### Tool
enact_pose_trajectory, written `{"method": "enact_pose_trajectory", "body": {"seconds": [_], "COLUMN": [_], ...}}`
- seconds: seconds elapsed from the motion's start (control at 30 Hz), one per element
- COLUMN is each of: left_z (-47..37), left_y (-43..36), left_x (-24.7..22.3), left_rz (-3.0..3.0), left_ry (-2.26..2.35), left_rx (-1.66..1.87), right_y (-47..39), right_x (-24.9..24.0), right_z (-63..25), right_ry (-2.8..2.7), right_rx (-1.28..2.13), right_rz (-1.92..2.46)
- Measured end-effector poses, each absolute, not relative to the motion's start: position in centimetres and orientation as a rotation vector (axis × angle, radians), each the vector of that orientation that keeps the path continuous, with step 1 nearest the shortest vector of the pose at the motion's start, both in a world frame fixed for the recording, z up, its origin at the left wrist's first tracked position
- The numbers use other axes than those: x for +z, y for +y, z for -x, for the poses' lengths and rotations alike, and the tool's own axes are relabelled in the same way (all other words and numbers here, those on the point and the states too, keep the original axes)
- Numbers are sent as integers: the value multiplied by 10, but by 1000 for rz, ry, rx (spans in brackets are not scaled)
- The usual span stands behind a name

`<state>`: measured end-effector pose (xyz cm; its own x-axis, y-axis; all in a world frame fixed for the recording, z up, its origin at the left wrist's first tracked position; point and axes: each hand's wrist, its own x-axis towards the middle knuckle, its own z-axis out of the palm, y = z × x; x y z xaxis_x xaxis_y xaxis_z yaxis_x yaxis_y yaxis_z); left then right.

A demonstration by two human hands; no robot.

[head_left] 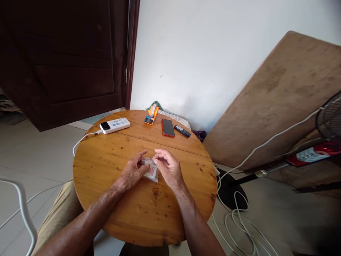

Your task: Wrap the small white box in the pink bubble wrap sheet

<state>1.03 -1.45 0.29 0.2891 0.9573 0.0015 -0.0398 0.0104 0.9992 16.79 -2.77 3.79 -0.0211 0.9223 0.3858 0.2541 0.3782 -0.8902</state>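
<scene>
A small flat packet in clear plastic wrap (152,172), whitish with red print, lies on the round wooden table (117,199). My left hand (134,171) rests at its left side, thumb across the top and fingers bent around the far left edge. At the packet's upper right corner is my right hand (169,168), thumb and index finger pinched together by the wrap. The pinch seems to hold a bit of the clear plastic, though the fingertips partly hide it.
Toward the back stand an orange tape dispenser (151,114), a red-edged phone (168,128) and a dark blue handheld device (182,131). A white power bank (115,125) with a cable lies at the left. Cables (237,220) coil on the floor at right, near a fan (330,117).
</scene>
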Motion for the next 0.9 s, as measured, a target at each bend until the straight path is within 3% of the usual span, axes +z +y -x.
{"method": "enact_pose_trajectory", "body": {"seconds": [0.33,0.9], "left_z": [-12,-4], "left_y": [-10,-8], "left_x": [5,3], "left_rz": [-1363,-1447], "left_ry": [1055,1089], "left_rx": [1027,1014], "right_y": [-29,-33], "right_x": [34,39], "right_z": [-173,-177], "right_ry": [-1925,-2144], "right_rx": [282,169], "right_rz": [1122,1085]}}
